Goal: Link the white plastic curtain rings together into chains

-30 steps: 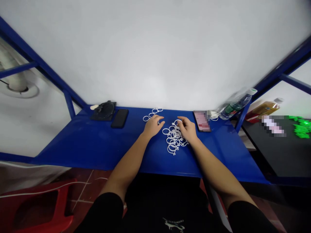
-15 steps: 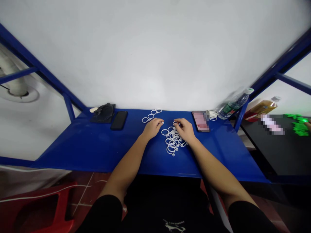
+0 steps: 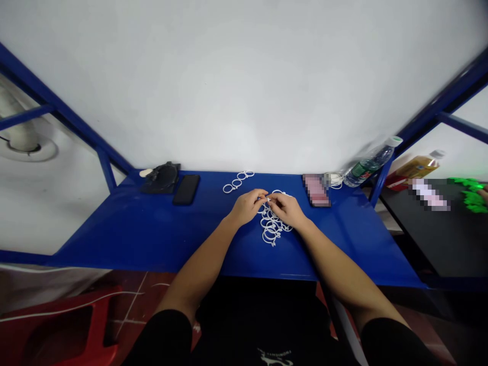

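My left hand (image 3: 247, 207) and my right hand (image 3: 286, 209) meet fingertip to fingertip above the far end of a pile of white rings (image 3: 270, 233). Pinched at the left fingertips is a small white piece (image 3: 268, 200), mostly hidden by the fingers. The right fingers are closed on a white ring (image 3: 279, 192), whose curve shows just beyond them. The piled rings look like plastic curtain rings with small eyelets. Further back on the left, a row of several joined-looking white rings (image 3: 237, 183) lies flat on the blue table (image 3: 152, 229).
A black phone (image 3: 186, 189) and a dark plastic bag (image 3: 165, 178) lie at the back left. At the back right are a blurred-out phone (image 3: 317, 190), a white cable (image 3: 334, 179) and a leaning water bottle (image 3: 371, 165). A black table (image 3: 423, 229) with green pieces stands further right.
My left hand has moved right and my right hand slightly left, so their fingertips now meet. The small white piece has come up to the ring in the right fingers.
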`<action>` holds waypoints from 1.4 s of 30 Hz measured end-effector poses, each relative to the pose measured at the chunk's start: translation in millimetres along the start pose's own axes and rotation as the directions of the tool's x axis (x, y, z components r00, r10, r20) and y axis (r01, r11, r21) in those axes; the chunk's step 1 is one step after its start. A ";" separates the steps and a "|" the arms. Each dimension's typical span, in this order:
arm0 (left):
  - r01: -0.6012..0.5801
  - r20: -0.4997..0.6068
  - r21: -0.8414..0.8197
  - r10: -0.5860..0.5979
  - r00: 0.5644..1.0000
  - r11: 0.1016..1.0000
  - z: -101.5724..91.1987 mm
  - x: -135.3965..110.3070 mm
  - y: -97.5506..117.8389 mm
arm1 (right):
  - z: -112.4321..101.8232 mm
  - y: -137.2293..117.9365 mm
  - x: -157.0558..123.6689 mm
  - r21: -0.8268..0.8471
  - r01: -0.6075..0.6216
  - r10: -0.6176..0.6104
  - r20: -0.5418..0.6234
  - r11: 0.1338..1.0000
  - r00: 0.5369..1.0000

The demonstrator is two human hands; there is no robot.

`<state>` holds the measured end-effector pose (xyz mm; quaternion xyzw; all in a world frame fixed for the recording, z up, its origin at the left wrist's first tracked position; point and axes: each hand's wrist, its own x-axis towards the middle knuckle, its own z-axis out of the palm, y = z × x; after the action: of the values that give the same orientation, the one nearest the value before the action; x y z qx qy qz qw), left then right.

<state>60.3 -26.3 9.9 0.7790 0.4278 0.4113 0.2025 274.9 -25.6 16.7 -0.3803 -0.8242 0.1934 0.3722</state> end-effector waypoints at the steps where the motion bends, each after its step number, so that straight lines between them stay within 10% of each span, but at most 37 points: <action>1: -0.010 0.011 0.001 0.010 1.000 1.000 -0.2 0.0 0.5 | -1.1 -0.2 -0.1 0.016 -0.001 0.001 0.016 1.000 1.000; 12: -0.003 0.136 -0.107 0.018 0.991 0.994 5.4 -1.1 10.2 | -0.7 -2.7 1.0 -0.026 -0.050 0.051 0.042 0.998 0.998; 25: -0.058 0.042 0.017 0.058 0.997 0.998 3.1 2.5 -0.7 | -0.8 5.4 2.7 -0.044 -0.070 0.069 -0.011 0.997 0.998; 30: 0.305 -0.190 0.340 -0.253 0.949 0.890 -40.3 6.9 -37.4 | -6.9 13.0 3.3 -0.107 -0.124 0.116 -0.081 0.986 0.990; 36: 0.519 -0.106 0.512 -0.549 0.829 0.684 -66.3 0.1 -66.9 | -9.8 17.7 4.8 -0.234 -0.175 0.147 -0.133 0.956 0.980; 42: 0.386 -0.171 0.357 -0.347 0.922 0.851 -55.0 6.1 -35.9 | -9.0 4.2 3.0 -0.170 -0.095 0.057 -0.216 0.981 0.975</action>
<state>-0.7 -3.4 20.7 0.6857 0.6502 0.3117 0.0992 282.4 -20.3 21.5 -0.4621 -0.7791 0.0915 0.4136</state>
